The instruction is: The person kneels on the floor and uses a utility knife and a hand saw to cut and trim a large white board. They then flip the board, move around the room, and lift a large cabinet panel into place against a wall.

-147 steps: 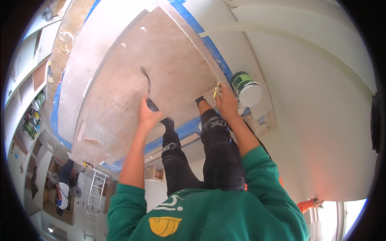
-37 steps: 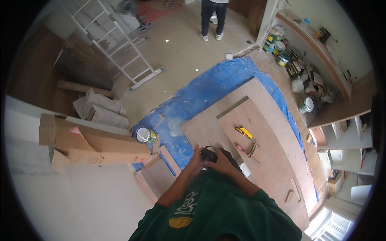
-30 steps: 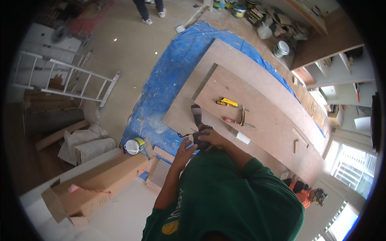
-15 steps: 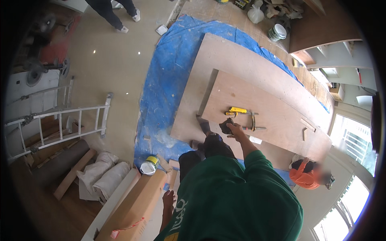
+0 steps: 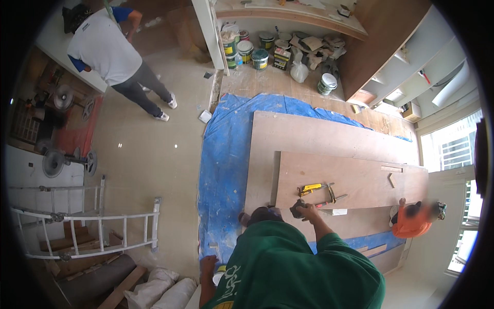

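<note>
My right hand (image 5: 309,211) is closed around a black, blocky object (image 5: 297,208) whose kind I cannot make out. It is held over the near edge of a brown plywood sheet (image 5: 350,170). Just beyond it on that sheet lie a yellow-handled tool (image 5: 310,188) and a bar clamp (image 5: 332,194) with a red handle. A small white card (image 5: 339,211) is to the right, by the sheet's edge. Low at my left side, my left hand (image 5: 208,264) hangs with loosely bent fingers and nothing visible in it, near a partly hidden bucket (image 5: 218,277).
A larger board (image 5: 262,154) lies beneath the sheet, on a blue tarp (image 5: 221,180). A person in orange (image 5: 411,221) crouches at the right, one hand at the sheet's edge. Another person (image 5: 110,49) stands far left. A ladder (image 5: 123,234) is at left; paint buckets (image 5: 260,59) stand at the back.
My view has tilted up, so the boards sit lower and the far buckets and the standing person's upper body show. My right hand still holds the black object.
</note>
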A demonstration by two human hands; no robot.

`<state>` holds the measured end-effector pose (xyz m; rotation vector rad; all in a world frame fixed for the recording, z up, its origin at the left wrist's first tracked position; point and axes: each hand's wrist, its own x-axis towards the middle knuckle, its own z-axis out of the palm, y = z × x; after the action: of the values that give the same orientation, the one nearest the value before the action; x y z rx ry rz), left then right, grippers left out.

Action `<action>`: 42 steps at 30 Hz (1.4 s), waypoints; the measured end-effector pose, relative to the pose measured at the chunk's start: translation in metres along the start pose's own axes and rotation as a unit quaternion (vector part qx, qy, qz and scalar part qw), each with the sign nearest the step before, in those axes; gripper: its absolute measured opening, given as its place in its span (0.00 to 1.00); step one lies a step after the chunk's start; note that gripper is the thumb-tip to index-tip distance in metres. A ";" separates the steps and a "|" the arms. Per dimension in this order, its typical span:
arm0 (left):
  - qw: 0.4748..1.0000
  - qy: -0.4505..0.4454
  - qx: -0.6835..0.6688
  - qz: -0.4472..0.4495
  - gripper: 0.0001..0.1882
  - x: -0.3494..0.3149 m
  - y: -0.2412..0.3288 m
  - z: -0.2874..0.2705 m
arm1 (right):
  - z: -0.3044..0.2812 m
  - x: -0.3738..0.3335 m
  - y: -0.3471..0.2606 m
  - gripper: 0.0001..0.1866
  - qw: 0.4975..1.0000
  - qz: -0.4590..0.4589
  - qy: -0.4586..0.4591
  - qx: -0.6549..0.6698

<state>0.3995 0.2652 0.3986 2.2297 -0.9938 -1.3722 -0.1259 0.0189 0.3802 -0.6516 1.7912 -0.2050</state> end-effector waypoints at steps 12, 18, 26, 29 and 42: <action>0.996 -0.064 0.033 -0.058 0.19 0.160 0.156 -0.067 | 0.054 -0.050 -0.010 0.30 0.966 0.236 0.003 -0.101; 0.984 -0.102 0.147 -0.008 0.20 0.248 0.241 -0.081 | 0.003 0.026 -0.071 0.22 0.991 0.100 -0.044 -0.073; 0.989 -0.074 -0.029 -0.123 0.23 0.428 0.404 -0.041 | -0.100 0.115 -0.268 0.28 0.950 -0.003 0.115 0.291; 0.973 -0.229 0.011 0.038 0.23 0.466 0.507 0.001 | -0.116 0.151 -0.324 0.29 0.951 -0.053 0.162 0.257; 0.908 -0.354 0.160 0.157 0.21 0.674 0.760 0.047 | -0.138 0.251 -0.518 0.27 0.938 0.037 0.095 0.330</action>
<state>0.2602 -0.7420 0.4049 1.6342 -1.8375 -2.0166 -0.1323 -0.5686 0.4519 -0.0815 1.7750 -0.7995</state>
